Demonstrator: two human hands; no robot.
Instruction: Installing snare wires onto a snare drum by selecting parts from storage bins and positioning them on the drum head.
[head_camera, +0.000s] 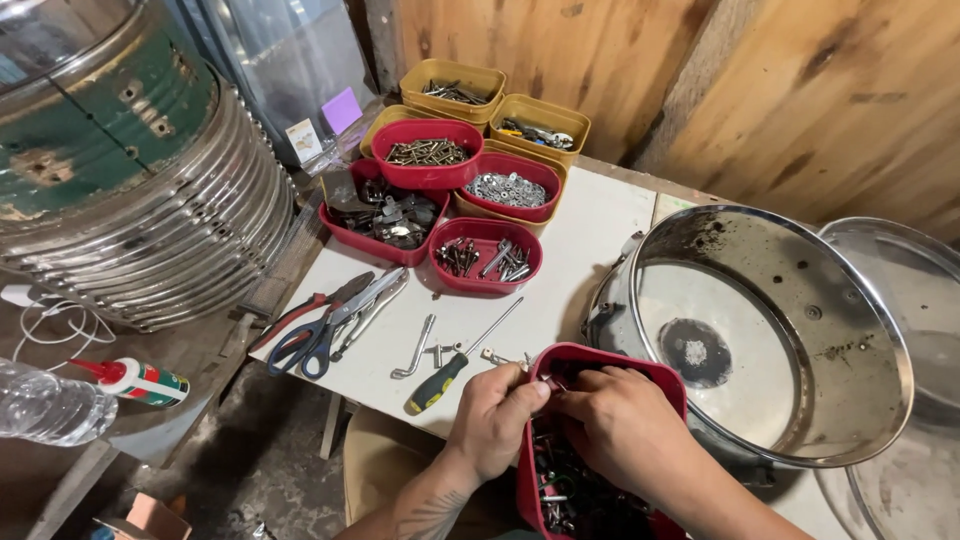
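A red plastic tub (568, 354) full of mixed screws and small metal parts stands at the near edge of the white table (590, 225). My left hand (497, 414) rests on the tub's left rim, fingers pinched together on a small metal piece. My right hand (622, 421) reaches into the tub among the parts, fingers curled; what it holds is hidden. A screwdriver with a green and black handle (440, 384) lies just left of the tub.
Several red and yellow tubs of screws and washers (486, 254) stand at the back. Scissors and pliers (328, 325) lie at left, a bent key (415, 350) nearby. A steel drum (800, 270) sits at right, a stack of metal rings (180, 200) at left, a bottle (45, 405) below.
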